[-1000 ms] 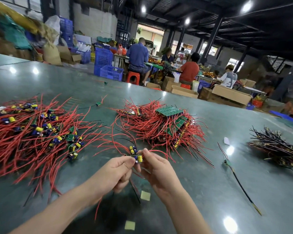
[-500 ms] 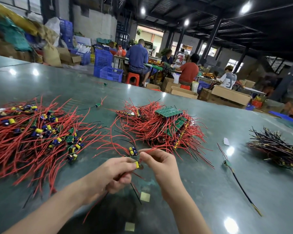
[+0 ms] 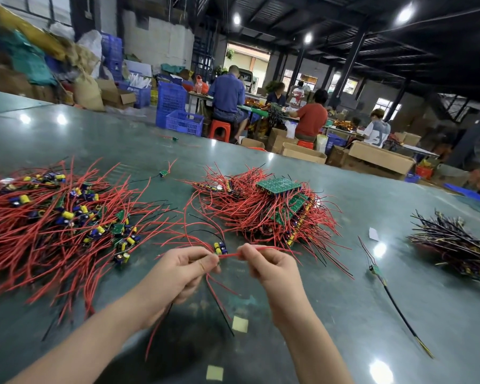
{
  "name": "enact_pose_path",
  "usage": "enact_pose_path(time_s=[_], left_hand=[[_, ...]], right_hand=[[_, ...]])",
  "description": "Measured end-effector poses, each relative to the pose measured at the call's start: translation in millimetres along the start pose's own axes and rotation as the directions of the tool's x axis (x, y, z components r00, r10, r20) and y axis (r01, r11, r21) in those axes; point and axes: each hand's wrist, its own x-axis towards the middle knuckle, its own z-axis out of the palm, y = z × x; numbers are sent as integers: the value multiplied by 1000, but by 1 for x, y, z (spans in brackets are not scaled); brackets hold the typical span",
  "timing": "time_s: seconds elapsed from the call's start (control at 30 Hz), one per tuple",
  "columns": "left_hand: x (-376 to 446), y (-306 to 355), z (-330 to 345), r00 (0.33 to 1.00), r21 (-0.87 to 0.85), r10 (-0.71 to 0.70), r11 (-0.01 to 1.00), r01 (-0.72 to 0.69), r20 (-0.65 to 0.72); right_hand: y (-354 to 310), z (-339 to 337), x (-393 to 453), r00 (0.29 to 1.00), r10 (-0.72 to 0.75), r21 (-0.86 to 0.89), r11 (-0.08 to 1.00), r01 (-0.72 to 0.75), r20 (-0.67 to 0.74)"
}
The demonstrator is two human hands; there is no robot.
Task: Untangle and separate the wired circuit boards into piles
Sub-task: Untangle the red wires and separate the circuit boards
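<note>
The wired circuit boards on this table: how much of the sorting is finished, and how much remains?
Done: a wide spread of separated boards with red wires lies at the left. In hand: the left hand and right hand pinch a red wire stretched between them, apparently of a single board. Left: the tangled heap in the middle looks unsorted, so much remains. The dark-wired bundle lies apart at the right.

I see both forearms reaching forward, bare, wrists level; left hand curled, thumb and forefinger pinched together at the tips; right hand likewise curled and pinched, knuckles up; fingertips of the two hands nearly meet.
</note>
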Motion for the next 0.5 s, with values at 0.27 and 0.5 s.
enact_pose_path(time_s=[0.27,0.5], left_hand=[[2,-5,2,997,190,60,981,-50,-46],[10,-11,-8,987,363,128,928,-84,-100]], right_hand=[[7,-1,4,962,-183,-174,974,149,-202],[9,-10,10,962,-153,-317,945,76,-225]])
